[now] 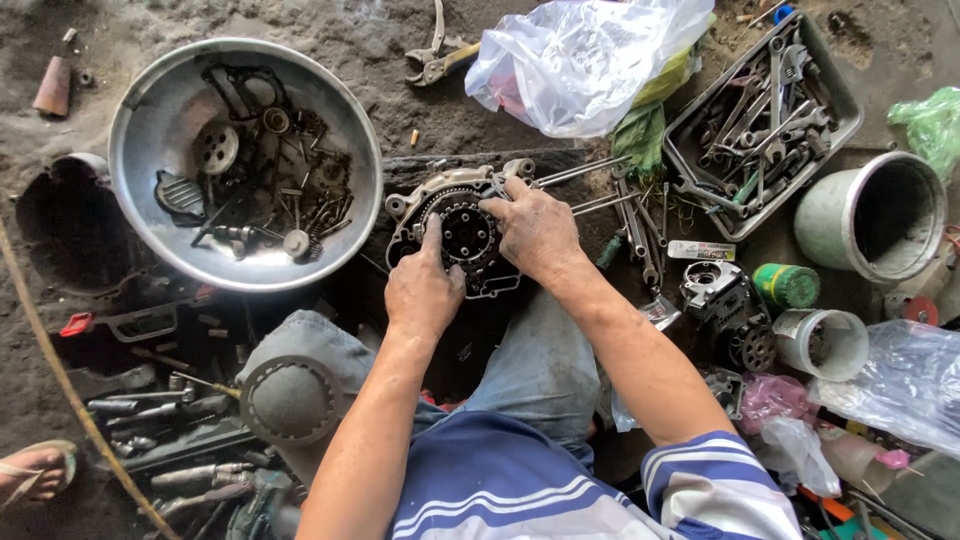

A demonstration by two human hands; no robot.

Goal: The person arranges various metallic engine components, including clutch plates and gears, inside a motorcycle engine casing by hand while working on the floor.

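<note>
Both hands sit on one engine crankcase point(455, 235), clutch face up, studs pointing away right. Left hand point(422, 290) lies flat, fingertips pressing; right hand point(535, 232) curls loosely over the top edge. One steel bowl point(140, 130) of parts left, one wrench tray point(845, 110) right.

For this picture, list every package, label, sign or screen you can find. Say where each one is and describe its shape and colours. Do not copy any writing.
Clear plastic bag: top middle, crumpled, whitish, something pink inside.
Green bag: right edge, crumpled, translucent.
Flat labelled strip: right of the right hand, long rectangle, white with red and dark marks.
Green tin: lying beside it, round.
Pink bag: lower right, crumpled.
Clear plastic sheet: lower right edge.
No signs or screens.
</note>
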